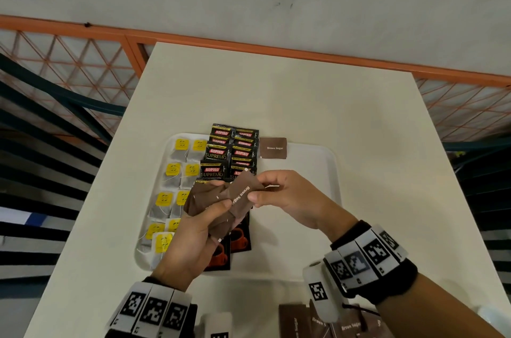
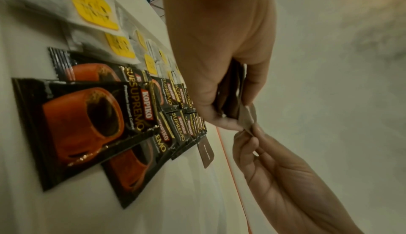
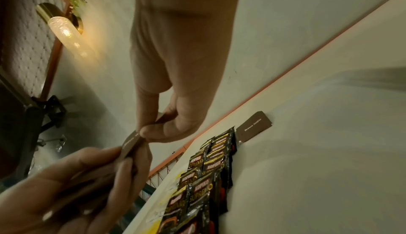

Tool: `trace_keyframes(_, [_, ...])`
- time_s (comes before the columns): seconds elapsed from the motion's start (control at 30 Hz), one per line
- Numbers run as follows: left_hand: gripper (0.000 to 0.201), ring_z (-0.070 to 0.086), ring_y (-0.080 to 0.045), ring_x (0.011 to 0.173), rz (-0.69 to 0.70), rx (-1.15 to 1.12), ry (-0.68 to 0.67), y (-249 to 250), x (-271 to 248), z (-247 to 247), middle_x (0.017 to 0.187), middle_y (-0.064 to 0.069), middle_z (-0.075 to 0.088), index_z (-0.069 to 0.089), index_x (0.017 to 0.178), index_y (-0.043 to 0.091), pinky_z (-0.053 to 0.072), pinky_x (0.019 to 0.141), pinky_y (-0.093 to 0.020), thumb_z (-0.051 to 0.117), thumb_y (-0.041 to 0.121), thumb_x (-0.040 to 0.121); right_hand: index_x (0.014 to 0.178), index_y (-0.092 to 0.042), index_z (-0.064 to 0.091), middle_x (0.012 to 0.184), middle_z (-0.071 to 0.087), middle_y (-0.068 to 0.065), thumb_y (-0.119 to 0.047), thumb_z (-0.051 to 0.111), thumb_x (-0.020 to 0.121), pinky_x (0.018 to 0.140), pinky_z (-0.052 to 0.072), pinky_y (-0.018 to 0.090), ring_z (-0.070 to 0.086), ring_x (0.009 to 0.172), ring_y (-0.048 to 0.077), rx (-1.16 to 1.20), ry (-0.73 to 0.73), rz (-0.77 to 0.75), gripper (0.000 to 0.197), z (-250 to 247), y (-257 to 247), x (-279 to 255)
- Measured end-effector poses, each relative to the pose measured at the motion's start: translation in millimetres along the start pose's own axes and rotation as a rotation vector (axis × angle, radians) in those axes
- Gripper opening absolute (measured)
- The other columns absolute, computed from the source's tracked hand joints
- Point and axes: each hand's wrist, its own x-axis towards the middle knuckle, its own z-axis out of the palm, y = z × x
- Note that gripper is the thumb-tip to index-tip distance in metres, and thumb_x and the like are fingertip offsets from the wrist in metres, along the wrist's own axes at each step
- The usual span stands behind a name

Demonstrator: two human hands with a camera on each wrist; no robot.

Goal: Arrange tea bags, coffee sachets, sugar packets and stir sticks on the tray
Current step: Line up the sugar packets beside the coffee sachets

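A white tray lies on the cream table. Tea bags with yellow tags fill its left side, and black Kopiko coffee sachets lie in two overlapping columns beside them. One brown sugar packet lies flat at the tray's far edge, right of the sachets. Above the tray my left hand grips a stack of brown sugar packets. My right hand pinches the top packet of that stack between thumb and forefinger. The left wrist view shows the stack edge-on. No stir sticks are in view.
More brown sugar packets lie at the table's near edge, by my right wrist. An orange lattice railing runs behind the table. The tray's right half is bare white.
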Motion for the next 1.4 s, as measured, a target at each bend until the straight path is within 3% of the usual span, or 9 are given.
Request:
trace_keyframes(0.13, [0.067, 0.07, -0.029, 0.085, -0.006, 0.07, -0.01, 0.5, 1.1, -2.5, 0.095, -0.014, 0.072, 0.067, 0.09, 0.019, 0.057, 0.063, -0.031, 0.094, 0.03, 0.03, 0.104, -0.018, 0.065, 0.088, 0.067, -0.008, -0.008, 0.055, 0.09, 0.072, 0.048, 0.015, 0.058, 0.08, 0.007, -0.019, 0.04, -0.045, 0.02, -2.6, -5.1, 0.1])
trace_keyframes(0.27, [0.066, 0.07, -0.024, 0.088, 0.018, 0.084, -0.021, 4.3, 0.6, -3.0, 0.096, -0.008, 0.073, 0.067, 0.088, 0.021, 0.057, 0.063, -0.03, 0.094, 0.035, 0.03, 0.121, -0.016, 0.059, 0.112, 0.066, 0.008, -0.01, 0.05, 0.094, 0.087, 0.053, 0.031, 0.063, 0.102, 0.025, -0.177, 0.0, -0.075, 0.029, -7.6, -11.7, 2.0])
trace_keyframes(0.43, [0.061, 0.07, -0.019, 0.082, 0.025, 0.073, -0.069, 3.6, -0.5, 5.2, 0.091, -0.005, 0.072, 0.068, 0.085, 0.024, 0.055, 0.057, -0.027, 0.094, 0.03, 0.029, 0.116, -0.023, 0.055, 0.075, 0.063, -0.011, -0.009, 0.065, 0.084, 0.07, 0.048, 0.013, 0.061, 0.072, 0.0, -0.248, 0.005, -0.131, 0.037, -1.8, -19.1, 2.5])
trace_keyframes(0.53, [0.065, 0.07, -0.018, 0.08, 0.075, 0.03, -0.005, -0.8, 1.6, 6.1, 0.09, -0.004, 0.072, 0.066, 0.087, 0.023, 0.055, 0.055, -0.027, 0.094, 0.031, 0.028, 0.111, -0.021, 0.053, 0.081, 0.067, -0.004, -0.017, 0.069, 0.081, 0.071, 0.052, 0.024, 0.063, 0.077, 0.009, -0.139, 0.118, -0.102, 0.034, 4.2, -14.3, 3.3])
trace_keyframes(0.73, [0.05, 0.07, -0.02, 0.083, 0.11, 0.002, 0.095, -3.9, 4.6, -0.7, 0.092, -0.003, 0.072, 0.062, 0.092, 0.022, 0.056, 0.059, -0.024, 0.083, 0.016, 0.048, 0.101, -0.009, 0.059, 0.087, 0.066, 0.004, -0.011, 0.061, 0.087, 0.062, 0.052, 0.018, 0.064, 0.073, 0.015, 0.035, 0.072, 0.05, 0.014, 9.5, 3.0, 3.2])
trace_keyframes(0.93, [0.069, 0.07, -0.028, 0.087, 0.061, 0.002, 0.1, -2.5, 1.3, -15.0, 0.093, -0.01, 0.071, 0.065, 0.094, 0.019, 0.056, 0.063, -0.029, 0.094, 0.03, 0.031, 0.098, -0.01, 0.06, 0.084, 0.061, 0.002, -0.005, 0.054, 0.091, 0.06, 0.051, 0.014, 0.06, 0.073, 0.011, 0.127, 0.281, 0.084, 0.01, -26.1, 12.9, 26.9])
trace_keyframes(1.07, [0.064, 0.07, -0.028, 0.087, 0.052, 0.036, 0.125, 1.0, -4.0, -19.2, 0.096, -0.011, 0.069, 0.061, 0.099, 0.016, 0.056, 0.062, -0.027, 0.088, 0.022, 0.041, 0.099, -0.011, 0.059, 0.075, 0.059, -0.002, -0.006, 0.056, 0.089, 0.059, 0.045, 0.016, 0.055, 0.066, 0.009, -0.163, 0.406, 0.125, 0.011, -56.1, 22.2, 51.8])
trace_keyframes(1.23, [0.03, 0.071, -0.027, 0.086, 0.026, 0.063, 0.149, 2.0, -9.6, -20.7, 0.101, -0.014, 0.067, 0.058, 0.103, 0.015, 0.057, 0.062, -0.026, 0.056, -0.004, 0.08, 0.096, -0.008, 0.061, 0.065, 0.057, -0.003, -0.009, 0.06, 0.087, 0.065, 0.045, 0.022, 0.053, 0.06, 0.009, -0.428, 0.435, 0.123, 0.009, -73.8, 28.9, 74.7])
trace_keyframes(1.4, [0.029, 0.071, -0.028, 0.083, 0.029, 0.077, 0.149, 1.3, -9.6, -21.4, 0.092, -0.01, 0.071, 0.06, 0.095, 0.017, 0.058, 0.064, -0.029, 0.057, -0.002, 0.074, 0.093, -0.01, 0.058, 0.069, 0.058, 0.0, -0.01, 0.06, 0.087, 0.071, 0.048, 0.028, 0.055, 0.067, 0.016, -0.482, 0.487, 0.112, 0.007, -74.8, 34.8, 83.7])
